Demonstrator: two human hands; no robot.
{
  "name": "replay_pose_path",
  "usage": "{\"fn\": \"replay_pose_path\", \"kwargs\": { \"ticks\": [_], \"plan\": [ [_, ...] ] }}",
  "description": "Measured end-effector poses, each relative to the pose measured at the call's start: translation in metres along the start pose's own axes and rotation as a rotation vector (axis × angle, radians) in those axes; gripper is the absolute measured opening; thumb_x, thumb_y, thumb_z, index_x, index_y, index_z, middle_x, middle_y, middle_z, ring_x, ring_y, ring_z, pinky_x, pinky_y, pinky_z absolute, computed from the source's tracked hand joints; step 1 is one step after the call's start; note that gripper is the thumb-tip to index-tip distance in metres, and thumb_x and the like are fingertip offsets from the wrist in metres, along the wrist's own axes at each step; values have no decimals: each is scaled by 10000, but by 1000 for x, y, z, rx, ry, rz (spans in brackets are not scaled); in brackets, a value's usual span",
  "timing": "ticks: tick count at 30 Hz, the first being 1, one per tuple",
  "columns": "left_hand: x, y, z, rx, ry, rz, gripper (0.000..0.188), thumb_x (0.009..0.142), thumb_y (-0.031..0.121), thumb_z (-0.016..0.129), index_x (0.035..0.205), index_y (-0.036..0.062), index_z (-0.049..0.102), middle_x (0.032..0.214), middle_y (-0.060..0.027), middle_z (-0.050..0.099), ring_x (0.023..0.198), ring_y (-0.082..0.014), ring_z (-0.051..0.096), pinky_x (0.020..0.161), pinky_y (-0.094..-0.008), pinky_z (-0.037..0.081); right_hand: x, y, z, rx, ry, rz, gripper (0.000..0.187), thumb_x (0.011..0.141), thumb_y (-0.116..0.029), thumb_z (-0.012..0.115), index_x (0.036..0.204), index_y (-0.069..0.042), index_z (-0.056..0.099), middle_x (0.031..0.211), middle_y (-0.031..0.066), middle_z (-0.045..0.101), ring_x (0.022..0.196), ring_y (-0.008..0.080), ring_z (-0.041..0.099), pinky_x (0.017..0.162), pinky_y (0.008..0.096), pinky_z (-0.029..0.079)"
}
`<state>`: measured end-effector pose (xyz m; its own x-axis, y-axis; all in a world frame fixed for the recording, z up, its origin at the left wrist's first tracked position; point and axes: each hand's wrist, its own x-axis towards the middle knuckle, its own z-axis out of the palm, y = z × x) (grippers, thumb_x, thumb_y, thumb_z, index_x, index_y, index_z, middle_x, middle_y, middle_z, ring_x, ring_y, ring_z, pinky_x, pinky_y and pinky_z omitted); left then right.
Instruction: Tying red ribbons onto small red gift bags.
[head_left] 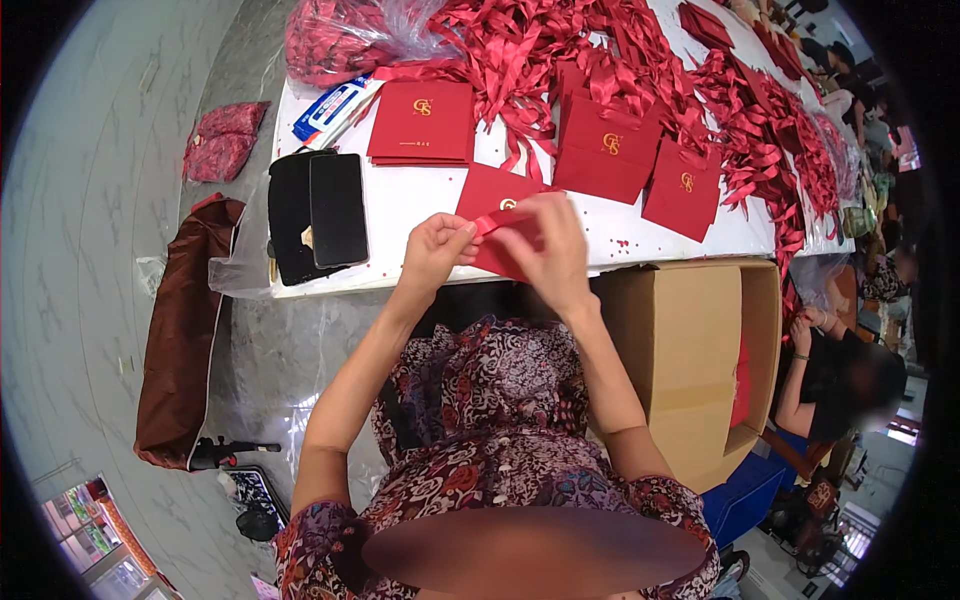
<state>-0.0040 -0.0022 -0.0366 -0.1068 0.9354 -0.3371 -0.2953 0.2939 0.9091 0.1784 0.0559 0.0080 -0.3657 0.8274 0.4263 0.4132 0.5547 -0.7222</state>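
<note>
Item, my left hand (438, 248): above the near edge of the white table (400, 258), thumb and fingers pinched together on a red ribbon (487, 224).
Item, my right hand (552, 245): just right of it, fingers bent at the ribbon's other end; blurred, so I cannot tell whether they are clamped on it.
Item, the ribbon: a short glossy length, between my two hands.
Item, one red bag (480, 190): flat on the table behind and beneath my hands, gold emblem partly hidden by them.
Item, a stack of red bags (422, 125): farther off, to the left, gold emblem on top.
Item, two more groups to the right: a larger red bag (607, 160) and, beside it, a tilted red bag (682, 190), both gold-marked.
Item, a heap of red ribbons (625, 45): tangled, across the far side.
Item, at left on the table: a dark phone (339, 212) lying partly over a black pouch (288, 215); a white-and-blue packet (335, 110) beyond them.
Item, an open cardboard box (697, 350): near right, beside the table, something red (741, 385) inside.
</note>
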Motion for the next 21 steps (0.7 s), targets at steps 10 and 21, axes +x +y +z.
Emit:
{"fn": "replay_pose_path", "kwargs": {
  "ticks": [10,21],
  "plan": [
    [4,1,19,-243,-103,-79,257,1032,151,441,1089,-41,603,983,-96,666,834,-140,675,745,-281,584,-10,16,28,-7,-23,-250,180,783,-95,732,943,-54,662,859,77,597,810,279,604,686,383,501],
    [-6,-6,22,921,290,588,405,833,1,619,1217,-48,502,1115,-234,525,1033,-401,535,900,-447,450,-4,32,22,-141,55,-56,111,825,-87,713,905,-30,661,838,108,607,787,300,590,693,395,481]
  ]
}}
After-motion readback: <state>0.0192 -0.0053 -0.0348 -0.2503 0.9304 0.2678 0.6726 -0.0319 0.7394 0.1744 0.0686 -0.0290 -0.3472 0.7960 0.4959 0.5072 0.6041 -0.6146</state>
